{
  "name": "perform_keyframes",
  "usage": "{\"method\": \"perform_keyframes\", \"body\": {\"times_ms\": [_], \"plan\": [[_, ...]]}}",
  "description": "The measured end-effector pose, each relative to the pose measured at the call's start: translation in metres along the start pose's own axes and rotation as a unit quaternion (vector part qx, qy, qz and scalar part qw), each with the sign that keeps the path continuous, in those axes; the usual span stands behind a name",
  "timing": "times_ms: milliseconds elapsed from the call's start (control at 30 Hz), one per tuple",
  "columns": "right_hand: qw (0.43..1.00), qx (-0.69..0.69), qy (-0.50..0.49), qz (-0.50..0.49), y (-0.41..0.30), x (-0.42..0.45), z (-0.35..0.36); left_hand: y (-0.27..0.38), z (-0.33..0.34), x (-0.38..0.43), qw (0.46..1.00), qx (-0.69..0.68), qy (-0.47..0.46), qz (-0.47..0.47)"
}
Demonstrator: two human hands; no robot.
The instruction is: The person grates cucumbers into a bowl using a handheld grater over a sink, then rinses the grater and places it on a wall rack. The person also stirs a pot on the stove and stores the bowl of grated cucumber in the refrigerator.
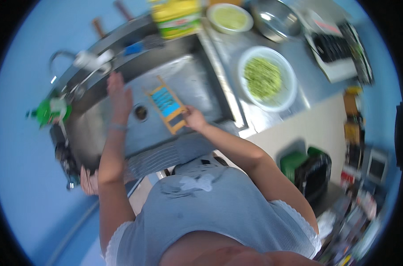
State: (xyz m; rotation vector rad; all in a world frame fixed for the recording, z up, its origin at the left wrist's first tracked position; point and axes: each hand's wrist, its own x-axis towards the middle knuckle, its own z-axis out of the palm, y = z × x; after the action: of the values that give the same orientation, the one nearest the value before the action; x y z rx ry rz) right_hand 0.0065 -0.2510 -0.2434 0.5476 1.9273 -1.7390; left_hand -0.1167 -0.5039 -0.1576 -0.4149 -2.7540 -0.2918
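Observation:
My right hand [195,119] grips the lower right side of a mandoline grater [168,106] with an orange frame and a blue middle. The grater is held tilted over the metal sink [198,79], to the right of the drain hole [141,113]. My left hand [119,96] is raised over the sink's left part, blurred, with its thumb apart from the fingers and nothing seen in it. Its fingertips come close to the white tap [93,61]; whether they touch it, I cannot tell.
A white bowl of shredded green vegetable [263,79] stands on the steel counter right of the sink. Behind it are a smaller bowl [229,18] and a steel bowl [276,20]. A yellow oil jug [176,20] and green bottle [53,111] stand around the sink.

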Motion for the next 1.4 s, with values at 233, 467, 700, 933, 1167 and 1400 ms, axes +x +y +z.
{"method": "perform_keyframes", "body": {"times_ms": [233, 467, 700, 933, 1167, 1400], "plan": [[0.998, 0.008, -0.063, 0.012, -0.003, 0.015, 0.048, -0.017, 0.053, 0.036, 0.994, 0.042, -0.033, -0.096], [0.997, 0.017, -0.07, 0.022, -0.024, 0.03, 0.083, -0.068, 0.081, 0.018, 0.936, -0.281, -0.058, -0.203], [0.985, 0.066, -0.085, -0.137, -0.011, 0.059, 0.153, -0.086, 0.099, -0.097, 0.427, -0.743, 0.008, -0.516], [0.945, 0.249, -0.201, 0.073, -0.077, 0.117, 0.161, -0.102, 0.107, -0.116, 0.649, -0.633, -0.015, -0.422], [0.929, 0.244, -0.271, 0.056, -0.102, 0.109, 0.193, -0.095, 0.136, -0.08, 0.791, -0.473, 0.005, -0.387], [0.922, 0.324, -0.209, -0.026, -0.095, 0.125, 0.203, -0.06, 0.146, -0.057, 0.876, -0.36, 0.119, -0.297]]}}
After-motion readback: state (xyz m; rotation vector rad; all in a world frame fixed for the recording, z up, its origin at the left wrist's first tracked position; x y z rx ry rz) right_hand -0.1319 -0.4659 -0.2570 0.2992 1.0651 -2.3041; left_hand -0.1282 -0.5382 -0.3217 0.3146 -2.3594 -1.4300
